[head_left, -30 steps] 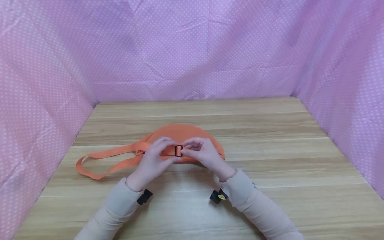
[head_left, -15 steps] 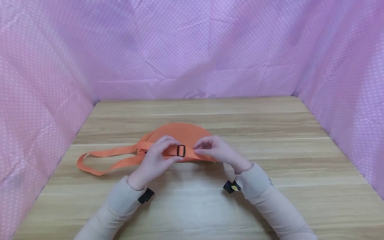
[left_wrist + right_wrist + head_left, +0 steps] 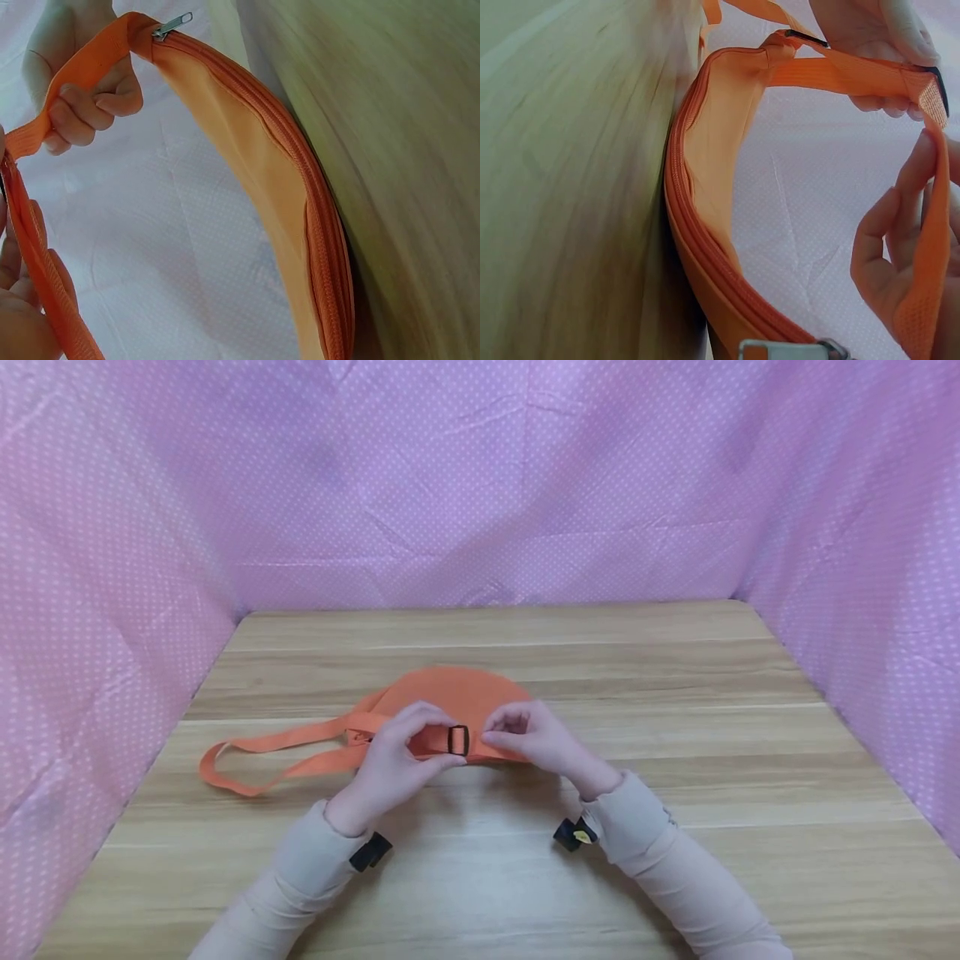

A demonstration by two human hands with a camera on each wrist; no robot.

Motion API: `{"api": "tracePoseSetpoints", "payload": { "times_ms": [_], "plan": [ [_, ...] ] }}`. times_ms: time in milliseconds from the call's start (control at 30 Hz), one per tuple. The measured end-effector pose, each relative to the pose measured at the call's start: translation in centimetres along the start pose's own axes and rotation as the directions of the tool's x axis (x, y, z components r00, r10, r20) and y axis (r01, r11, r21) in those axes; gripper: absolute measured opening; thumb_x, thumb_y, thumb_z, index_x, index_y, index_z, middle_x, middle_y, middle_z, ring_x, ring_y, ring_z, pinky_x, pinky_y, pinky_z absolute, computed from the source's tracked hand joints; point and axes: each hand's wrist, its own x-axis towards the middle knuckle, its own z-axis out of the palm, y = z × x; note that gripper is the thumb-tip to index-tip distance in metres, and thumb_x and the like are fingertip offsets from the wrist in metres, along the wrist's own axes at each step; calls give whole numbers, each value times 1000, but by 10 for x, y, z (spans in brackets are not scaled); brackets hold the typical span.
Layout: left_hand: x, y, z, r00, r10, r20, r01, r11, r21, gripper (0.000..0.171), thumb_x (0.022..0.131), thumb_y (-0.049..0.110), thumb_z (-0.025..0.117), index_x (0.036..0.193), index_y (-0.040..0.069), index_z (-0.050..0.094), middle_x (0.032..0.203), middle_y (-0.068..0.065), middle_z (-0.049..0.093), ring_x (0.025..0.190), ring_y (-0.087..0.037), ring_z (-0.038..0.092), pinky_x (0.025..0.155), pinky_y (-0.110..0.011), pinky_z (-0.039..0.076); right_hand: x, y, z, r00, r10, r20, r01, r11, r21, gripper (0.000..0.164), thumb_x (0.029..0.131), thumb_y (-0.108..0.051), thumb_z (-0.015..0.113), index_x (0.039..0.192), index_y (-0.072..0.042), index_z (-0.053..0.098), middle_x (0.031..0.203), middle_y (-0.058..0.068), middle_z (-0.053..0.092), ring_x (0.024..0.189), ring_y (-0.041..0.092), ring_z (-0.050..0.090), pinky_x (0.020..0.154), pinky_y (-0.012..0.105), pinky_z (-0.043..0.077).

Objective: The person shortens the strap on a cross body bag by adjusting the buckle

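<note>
An orange half-moon bag (image 3: 450,689) lies mid-table in the head view. My left hand (image 3: 393,752) grips its webbing strap at a black slider buckle (image 3: 467,741), thumb below and fingers above. Just right of the buckle, my right hand (image 3: 536,739) pinches the strap between thumb and fingers. In the right wrist view, the orange strap (image 3: 847,73) runs from the bag's end to the buckle, raised off the bag. A zipper (image 3: 300,161) follows the bag's curved edge, with a metal zipper pull (image 3: 178,22) at one end.
The rest of the strap forms a loose loop (image 3: 281,743) on the wooden table (image 3: 480,877), left of the bag. Pink dotted cloth (image 3: 480,485) hangs behind the table and along both sides. Black wrist-worn devices (image 3: 371,852) sit at both cuffs.
My right hand has slid rightward along the strap, away from the buckle. The buckle and my left hand have shifted slightly right. The loose loop has followed a little.
</note>
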Motion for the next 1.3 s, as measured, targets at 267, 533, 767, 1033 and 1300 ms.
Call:
{"api": "tracePoseSetpoints", "payload": {
  "times_ms": [267,533,767,1033,1300],
  "plan": [
    [0,-1,0,1000,0,-3,0,1000,-6,37,68,3,83,100,7,66,99,-3,64,96,-16,56,89,-21,45,2,-1,3,999,-25,32,24,999,22,10,88,-9,65,92,1,67,77,-2,59,74,17,51,69,25,44],
    [0,-2,-2,1000,-11,-5,11,1000,-21,37,67,2,84,99,6,66,99,-4,63,96,-15,56,89,-19,45,2,-1,2,999,-3,38,1,999,49,8,89,-7,64,92,1,66,81,-1,59,81,19,51,79,31,42],
    [-1,-2,0,1000,4,13,-4,998,-55,37,67,1,83,100,6,66,99,-5,64,96,-16,56,85,-21,47,4,-4,4,998,-24,58,22,999,29,10,89,-6,63,95,0,68,85,1,63,82,18,52,77,29,42],
    [4,-2,3,999,24,38,-22,998,-54,35,68,1,83,99,9,67,91,-1,63,89,-13,55,80,-25,45,6,-6,5,989,-109,96,84,969,233,23,88,7,58,108,11,48,81,-7,65,75,7,57,69,18,44],
    [3,-1,4,997,66,51,-63,997,-50,33,69,0,81,100,6,72,86,1,60,84,-13,53,77,-25,45,4,-8,2,984,-133,120,109,975,192,31,88,6,59,115,8,45,83,4,69,78,8,61,75,23,47]
  ]
}}
